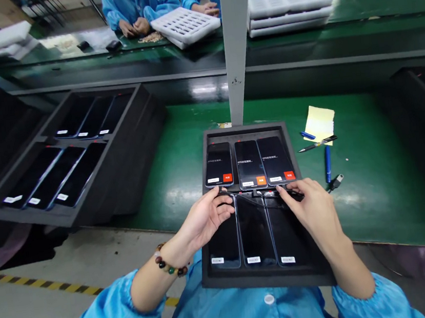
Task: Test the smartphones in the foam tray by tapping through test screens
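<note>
on the green bench, close to the body: black tray with six phones in two rows of three. far row lit, each screen showing an orange or red square at the bottom corner; near row dark, with white labels at the lower ends. between the rows, black cables running across the tray. left hand over the near-left phone, thumb and fingertips pinched on a cable end just below the far-left phone. right hand over the near-right phone, fingers closed on a cable plug below the far-right phone. both grips grasping cable, not released. to the left, bigger black tray tilted, holding more dark phones. to the right, yellow notepad, blue pens and a loose plug on the bench. behind, grey post rising from the tray's far edge, and across a second bench other people in blue sleeves beside white trays.
</note>
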